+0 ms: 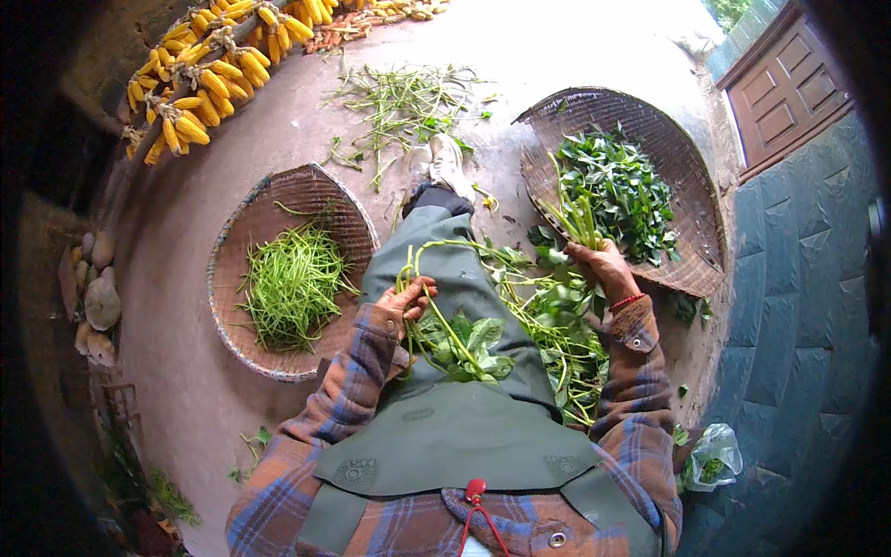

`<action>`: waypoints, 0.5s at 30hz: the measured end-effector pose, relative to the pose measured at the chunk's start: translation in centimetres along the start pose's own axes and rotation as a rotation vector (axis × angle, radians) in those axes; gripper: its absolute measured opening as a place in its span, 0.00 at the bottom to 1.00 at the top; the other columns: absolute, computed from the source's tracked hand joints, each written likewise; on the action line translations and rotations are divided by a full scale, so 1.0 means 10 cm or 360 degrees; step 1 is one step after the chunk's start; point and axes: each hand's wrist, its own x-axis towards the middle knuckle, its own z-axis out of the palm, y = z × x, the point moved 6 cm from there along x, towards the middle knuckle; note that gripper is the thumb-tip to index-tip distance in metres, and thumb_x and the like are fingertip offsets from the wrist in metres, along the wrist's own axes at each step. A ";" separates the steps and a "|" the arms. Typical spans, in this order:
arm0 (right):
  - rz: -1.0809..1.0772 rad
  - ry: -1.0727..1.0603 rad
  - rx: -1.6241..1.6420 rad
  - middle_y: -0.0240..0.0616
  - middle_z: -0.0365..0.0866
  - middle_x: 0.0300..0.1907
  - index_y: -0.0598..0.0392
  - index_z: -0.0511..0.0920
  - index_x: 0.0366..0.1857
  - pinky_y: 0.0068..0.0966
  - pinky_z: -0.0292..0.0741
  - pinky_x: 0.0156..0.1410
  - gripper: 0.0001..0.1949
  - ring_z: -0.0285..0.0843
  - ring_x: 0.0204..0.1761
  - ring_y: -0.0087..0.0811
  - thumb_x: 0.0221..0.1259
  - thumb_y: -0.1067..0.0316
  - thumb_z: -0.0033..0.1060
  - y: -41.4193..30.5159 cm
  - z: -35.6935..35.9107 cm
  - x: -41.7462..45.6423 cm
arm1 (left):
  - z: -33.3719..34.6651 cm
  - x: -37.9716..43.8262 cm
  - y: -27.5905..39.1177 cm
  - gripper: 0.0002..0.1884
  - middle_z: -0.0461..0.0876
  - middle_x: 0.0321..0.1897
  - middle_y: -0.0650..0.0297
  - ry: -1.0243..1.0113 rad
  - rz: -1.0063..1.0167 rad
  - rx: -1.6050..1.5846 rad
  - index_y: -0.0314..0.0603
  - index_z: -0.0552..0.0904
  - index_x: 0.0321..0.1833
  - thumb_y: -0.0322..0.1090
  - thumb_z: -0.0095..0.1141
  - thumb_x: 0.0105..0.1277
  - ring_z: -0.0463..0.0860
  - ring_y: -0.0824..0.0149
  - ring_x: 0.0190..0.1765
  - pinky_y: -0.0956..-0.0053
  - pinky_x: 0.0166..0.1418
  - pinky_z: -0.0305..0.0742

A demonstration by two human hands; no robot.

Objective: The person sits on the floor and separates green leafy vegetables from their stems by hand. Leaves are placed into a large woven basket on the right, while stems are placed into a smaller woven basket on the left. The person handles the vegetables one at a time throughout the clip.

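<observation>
My left hand [409, 299] is closed around a few long green leafy vine stems [452, 334], whose leaves hang over the lap of my green apron. Farther right, my right hand [600, 264] grips a bunch of green stalks [581, 221] at the near edge of a wide woven basket [696, 209]. Dark green leaves [616, 188] are heaped in that basket. A round woven basket [226, 278] on the left holds a pile of thin green stems [296, 285]. Between my legs and right arm lies a heap of leafy vines [564, 320].
Loose stems [411, 97] lie scattered on the floor beyond my shoes [449, 163]. Yellow corn cobs [202, 90] hang from a pole at the upper left. Stones or gourds [102, 303] sit at the far left. A clear plastic bag [713, 459] rests at the lower right.
</observation>
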 end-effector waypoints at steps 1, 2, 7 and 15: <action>0.0007 0.0030 0.0128 0.26 0.82 0.25 0.55 0.83 0.34 0.16 0.60 0.23 0.07 0.67 0.19 0.15 0.60 0.64 0.67 0.04 0.09 -0.06 | -0.05 0.04 -0.03 0.14 0.83 0.37 0.58 0.0208 -0.0039 -0.0034 0.34 0.80 0.48 0.39 0.56 0.70 0.71 0.79 0.24 0.87 0.22 0.62; 0.0024 -0.0028 0.0145 0.26 0.81 0.25 0.55 0.83 0.35 0.16 0.60 0.23 0.07 0.67 0.19 0.15 0.61 0.64 0.66 0.15 0.12 -0.06 | -0.05 0.08 -0.04 0.14 0.82 0.38 0.58 0.0214 -0.0018 -0.0085 0.34 0.79 0.49 0.39 0.56 0.71 0.71 0.78 0.24 0.87 0.22 0.63; 0.0043 -0.0273 0.0332 0.21 0.76 0.21 0.55 0.83 0.35 0.14 0.56 0.22 0.07 0.63 0.18 0.13 0.62 0.64 0.65 0.34 0.55 -0.29 | -0.11 0.23 -0.09 0.14 0.79 0.44 0.54 0.0204 -0.0033 -0.0311 0.32 0.74 0.54 0.35 0.53 0.72 0.73 0.77 0.29 0.87 0.26 0.66; 0.0077 -0.0368 0.0213 0.18 0.75 0.23 0.55 0.84 0.36 0.12 0.58 0.26 0.05 0.64 0.22 0.10 0.60 0.67 0.67 0.17 1.13 -0.77 | -0.05 0.22 -0.07 0.13 0.79 0.50 0.51 0.0253 -0.0032 -0.0540 0.33 0.74 0.55 0.31 0.54 0.71 0.78 0.74 0.33 0.87 0.32 0.80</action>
